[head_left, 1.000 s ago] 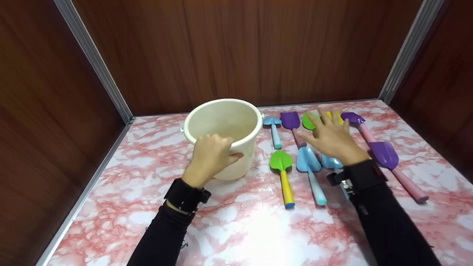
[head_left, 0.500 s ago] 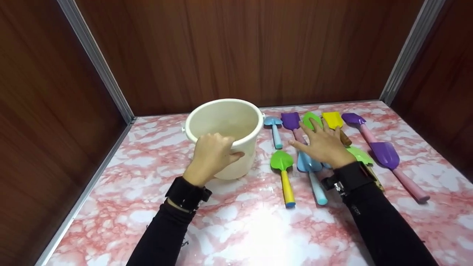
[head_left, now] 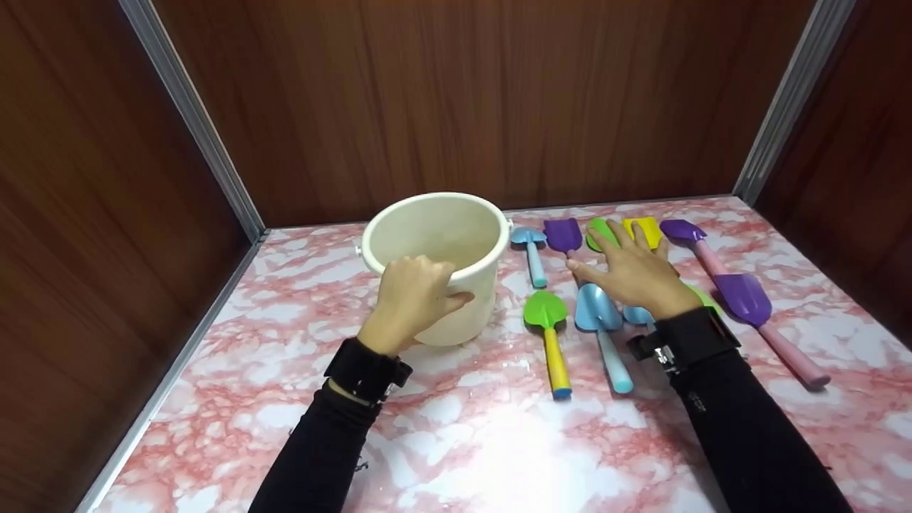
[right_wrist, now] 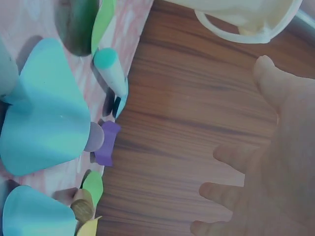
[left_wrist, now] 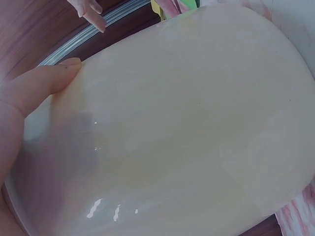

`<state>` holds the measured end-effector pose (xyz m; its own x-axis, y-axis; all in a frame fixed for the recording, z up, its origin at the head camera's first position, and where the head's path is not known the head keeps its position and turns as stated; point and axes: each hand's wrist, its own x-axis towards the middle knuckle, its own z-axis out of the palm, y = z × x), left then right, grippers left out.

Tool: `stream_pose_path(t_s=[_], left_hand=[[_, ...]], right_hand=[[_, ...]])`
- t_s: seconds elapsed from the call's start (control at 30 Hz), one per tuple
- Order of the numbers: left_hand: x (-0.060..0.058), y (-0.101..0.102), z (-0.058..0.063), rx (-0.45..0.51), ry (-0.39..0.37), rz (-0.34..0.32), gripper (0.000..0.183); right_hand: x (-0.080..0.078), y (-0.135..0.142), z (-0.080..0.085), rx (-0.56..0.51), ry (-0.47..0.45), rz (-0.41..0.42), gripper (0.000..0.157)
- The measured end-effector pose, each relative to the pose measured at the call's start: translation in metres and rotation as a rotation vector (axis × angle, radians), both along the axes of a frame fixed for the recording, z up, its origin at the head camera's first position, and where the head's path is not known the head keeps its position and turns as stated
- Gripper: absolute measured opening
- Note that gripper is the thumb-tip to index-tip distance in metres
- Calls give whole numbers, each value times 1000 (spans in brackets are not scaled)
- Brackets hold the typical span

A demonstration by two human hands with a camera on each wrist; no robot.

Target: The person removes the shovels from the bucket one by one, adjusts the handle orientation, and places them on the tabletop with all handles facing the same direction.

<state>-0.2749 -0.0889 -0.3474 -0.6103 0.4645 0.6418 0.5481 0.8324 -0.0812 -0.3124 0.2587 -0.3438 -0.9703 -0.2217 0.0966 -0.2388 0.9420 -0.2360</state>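
Note:
My left hand grips the near rim of the cream-white bucket. In the left wrist view the thumb lies along the outside of the bucket wall. The right hand, fingers spread and holding nothing, is over a group of toy shovels right of the bucket. Its fingers overlap a green blade and a yellow blade. Nearer lie a blue trowel and a green trowel with a yellow handle. The right forearm and hand partly hide another blue shovel.
A purple shovel and a small blue shovel lie at the back. Two purple shovels with pink handles, one far and one near, lie at the right. Brown wood-grain walls enclose the marbled table.
The right hand shifts left and nearer, then back up and right a little, its fingers still spread. The left hand stays on the bucket rim. No shovel has visibly moved.

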Motion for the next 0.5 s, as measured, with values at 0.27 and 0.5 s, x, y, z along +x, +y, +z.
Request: stream_pose_path(t_s=[0.27,0.5], left_hand=[[1,0,0,4,1,-9,42],[2,-6,-6,8,12,23,45]], right_hand=[[2,-1,0,-4,-20,2,97],[8,-7,2,-1,-23,17,94]])
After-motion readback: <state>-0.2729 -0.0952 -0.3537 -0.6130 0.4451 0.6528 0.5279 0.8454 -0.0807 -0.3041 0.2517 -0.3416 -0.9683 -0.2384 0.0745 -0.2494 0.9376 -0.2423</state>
